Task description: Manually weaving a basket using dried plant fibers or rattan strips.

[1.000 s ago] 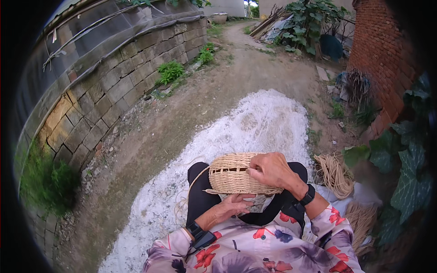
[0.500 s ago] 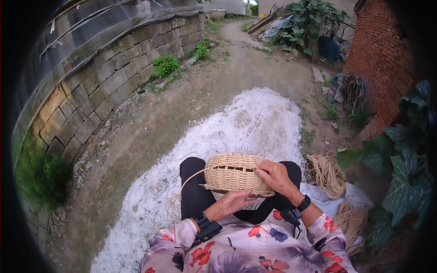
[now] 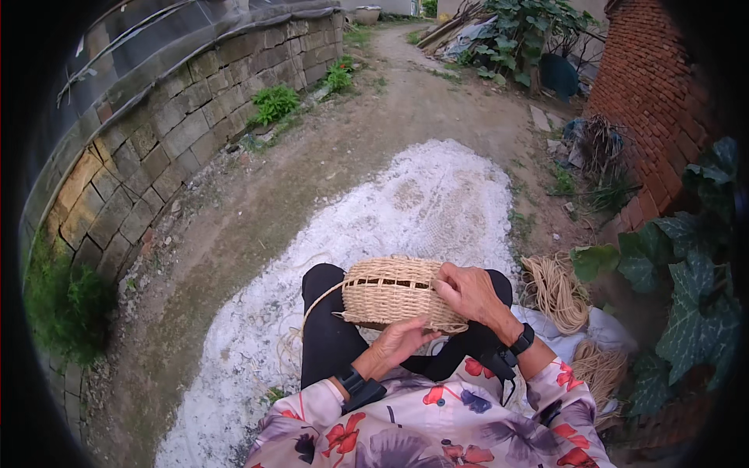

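A pale straw-coloured woven basket (image 3: 386, 304) rests on my lap between my knees, with a row of open gaps across its side. My right hand (image 3: 470, 293) grips its right end, the fingers closed at the row of gaps. Against the lower near edge lies my left hand (image 3: 402, 343), palm turned up and fingers stretched out and slightly apart. A loose strand of cord (image 3: 318, 303) runs from the basket's left side over my left knee. What my right fingertips pinch besides the weave is hidden.
Bundles of straw cord (image 3: 558, 292) lie by my right knee on white cloth (image 3: 612, 331). A white patch (image 3: 421, 207) covers the ground ahead. Broad-leaved plants (image 3: 690, 312) and a brick wall (image 3: 651, 101) stand right; a block wall (image 3: 179, 129) curves along the left.
The whole scene has shifted slightly up and left in view. My right hand has turned a little, its fingers curling more at the basket's right end. My left hand stays at the lower edge.
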`<action>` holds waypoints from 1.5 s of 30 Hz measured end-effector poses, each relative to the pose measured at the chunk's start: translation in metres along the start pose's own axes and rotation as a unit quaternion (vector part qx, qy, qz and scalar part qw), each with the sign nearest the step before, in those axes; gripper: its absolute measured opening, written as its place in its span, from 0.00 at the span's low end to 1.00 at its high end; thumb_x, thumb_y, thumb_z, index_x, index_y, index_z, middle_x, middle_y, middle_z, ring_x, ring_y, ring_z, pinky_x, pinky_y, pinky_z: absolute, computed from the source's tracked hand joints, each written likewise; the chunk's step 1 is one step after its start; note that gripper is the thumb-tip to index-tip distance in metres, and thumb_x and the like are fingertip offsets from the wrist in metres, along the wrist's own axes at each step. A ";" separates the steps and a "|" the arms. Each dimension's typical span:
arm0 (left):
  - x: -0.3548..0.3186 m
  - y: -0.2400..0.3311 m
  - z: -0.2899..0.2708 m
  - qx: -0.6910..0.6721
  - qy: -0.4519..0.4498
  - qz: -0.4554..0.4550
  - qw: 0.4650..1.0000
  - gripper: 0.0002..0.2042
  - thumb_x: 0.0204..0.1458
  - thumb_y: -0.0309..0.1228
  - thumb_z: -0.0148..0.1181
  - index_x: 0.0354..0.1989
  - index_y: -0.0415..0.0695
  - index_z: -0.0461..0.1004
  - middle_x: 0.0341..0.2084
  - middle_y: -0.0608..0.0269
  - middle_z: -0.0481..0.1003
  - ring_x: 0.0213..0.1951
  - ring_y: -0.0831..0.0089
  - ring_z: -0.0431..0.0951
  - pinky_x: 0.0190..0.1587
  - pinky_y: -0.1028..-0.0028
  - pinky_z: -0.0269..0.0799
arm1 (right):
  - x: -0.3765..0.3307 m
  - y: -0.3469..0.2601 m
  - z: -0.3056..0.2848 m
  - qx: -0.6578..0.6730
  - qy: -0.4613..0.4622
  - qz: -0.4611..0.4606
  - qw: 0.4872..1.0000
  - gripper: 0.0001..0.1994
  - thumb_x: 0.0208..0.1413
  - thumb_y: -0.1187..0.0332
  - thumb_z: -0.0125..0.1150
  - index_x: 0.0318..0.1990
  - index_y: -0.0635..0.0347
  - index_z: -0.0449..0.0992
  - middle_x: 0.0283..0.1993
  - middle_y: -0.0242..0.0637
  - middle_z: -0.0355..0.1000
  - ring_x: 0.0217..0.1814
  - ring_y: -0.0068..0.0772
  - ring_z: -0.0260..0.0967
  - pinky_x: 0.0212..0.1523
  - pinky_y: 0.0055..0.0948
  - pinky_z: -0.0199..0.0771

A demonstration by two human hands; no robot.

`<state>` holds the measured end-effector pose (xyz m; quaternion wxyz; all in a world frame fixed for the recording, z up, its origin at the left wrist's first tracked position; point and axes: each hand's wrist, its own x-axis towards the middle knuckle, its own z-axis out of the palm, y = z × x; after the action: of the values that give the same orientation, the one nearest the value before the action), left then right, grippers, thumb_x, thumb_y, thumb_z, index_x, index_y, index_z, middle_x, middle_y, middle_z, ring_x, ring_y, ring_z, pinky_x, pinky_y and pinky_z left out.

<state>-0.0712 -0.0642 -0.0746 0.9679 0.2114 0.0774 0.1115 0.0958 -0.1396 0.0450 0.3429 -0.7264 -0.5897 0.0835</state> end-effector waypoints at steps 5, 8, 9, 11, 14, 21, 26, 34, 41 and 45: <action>0.000 0.002 0.001 0.003 0.001 -0.001 1.000 0.22 0.55 0.30 0.63 0.58 0.44 0.68 0.55 0.61 0.72 0.58 0.67 0.70 0.60 0.58 0.65 | 0.014 -0.006 -0.008 -0.067 -0.061 -0.030 0.995 0.08 0.48 0.65 0.56 0.28 0.60 0.72 0.22 0.45 0.72 0.26 0.51 0.72 0.29 0.45 0.69; -0.001 0.003 0.002 0.007 0.002 0.004 1.000 0.22 0.56 0.30 0.63 0.59 0.44 0.67 0.55 0.61 0.71 0.58 0.67 0.70 0.60 0.58 0.65 | 0.016 -0.008 -0.018 -0.032 -0.120 0.018 0.992 0.08 0.44 0.66 0.56 0.25 0.61 0.71 0.21 0.46 0.71 0.25 0.51 0.71 0.29 0.45 0.68; -0.001 0.003 0.003 0.007 0.000 0.004 1.000 0.22 0.55 0.30 0.63 0.59 0.43 0.67 0.55 0.61 0.71 0.58 0.67 0.70 0.60 0.59 0.65 | 0.016 -0.008 -0.019 -0.029 -0.120 0.015 0.992 0.08 0.44 0.66 0.56 0.25 0.61 0.71 0.21 0.46 0.71 0.25 0.51 0.71 0.29 0.45 0.68; -0.001 0.003 0.003 0.006 -0.003 0.004 1.000 0.22 0.55 0.30 0.63 0.59 0.43 0.67 0.55 0.61 0.71 0.58 0.67 0.70 0.59 0.59 0.66 | 0.014 -0.007 -0.019 -0.032 -0.121 0.006 0.992 0.08 0.43 0.66 0.55 0.24 0.62 0.71 0.21 0.47 0.70 0.25 0.50 0.71 0.29 0.43 0.68; 0.000 0.003 0.003 -0.002 -0.009 0.010 1.000 0.22 0.55 0.29 0.63 0.59 0.43 0.67 0.54 0.60 0.72 0.57 0.67 0.70 0.59 0.59 0.66 | 0.010 -0.004 -0.013 -0.005 -0.100 0.025 0.995 0.08 0.45 0.65 0.56 0.26 0.61 0.73 0.22 0.46 0.71 0.25 0.50 0.71 0.29 0.42 0.69; 0.002 0.004 0.003 -0.034 -0.020 0.012 0.999 0.25 0.55 0.29 0.63 0.61 0.43 0.64 0.55 0.59 0.70 0.58 0.65 0.69 0.59 0.58 0.65 | 0.007 0.000 -0.001 0.038 -0.068 0.047 0.996 0.09 0.51 0.64 0.57 0.30 0.60 0.75 0.22 0.47 0.72 0.26 0.50 0.72 0.30 0.43 0.70; 0.002 0.004 0.003 -0.043 -0.027 0.022 0.998 0.23 0.55 0.29 0.63 0.59 0.44 0.66 0.54 0.60 0.71 0.57 0.66 0.70 0.58 0.60 0.66 | 0.008 -0.010 -0.001 0.018 0.012 -0.025 0.999 0.08 0.49 0.66 0.59 0.29 0.62 0.73 0.18 0.40 0.67 0.19 0.34 0.65 0.24 0.35 0.65; 0.001 0.005 0.003 -0.038 -0.034 0.021 0.998 0.23 0.55 0.28 0.63 0.60 0.44 0.66 0.55 0.60 0.71 0.58 0.66 0.69 0.59 0.59 0.65 | 0.006 -0.010 -0.010 -0.085 -0.040 -0.069 0.993 0.07 0.48 0.69 0.56 0.30 0.64 0.71 0.27 0.50 0.71 0.28 0.54 0.71 0.31 0.45 0.69; 0.002 0.005 0.002 -0.042 -0.031 0.022 0.998 0.22 0.56 0.27 0.62 0.59 0.44 0.67 0.54 0.60 0.72 0.57 0.66 0.70 0.58 0.59 0.66 | 0.006 -0.002 0.004 -0.013 -0.037 0.000 0.999 0.08 0.54 0.68 0.54 0.31 0.66 0.70 0.28 0.56 0.72 0.31 0.61 0.72 0.33 0.51 0.69; 0.003 0.004 0.000 -0.041 -0.028 0.016 0.999 0.27 0.54 0.27 0.63 0.63 0.46 0.63 0.58 0.60 0.68 0.59 0.64 0.67 0.60 0.56 0.63 | 0.005 -0.005 0.007 0.024 -0.040 0.039 0.998 0.10 0.55 0.65 0.56 0.32 0.66 0.70 0.26 0.54 0.72 0.30 0.58 0.73 0.31 0.48 0.70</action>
<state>-0.0692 -0.0598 -0.0732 0.9756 0.1759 0.0425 0.1246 0.0897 -0.1316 0.0436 0.3330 -0.7367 -0.5717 0.1399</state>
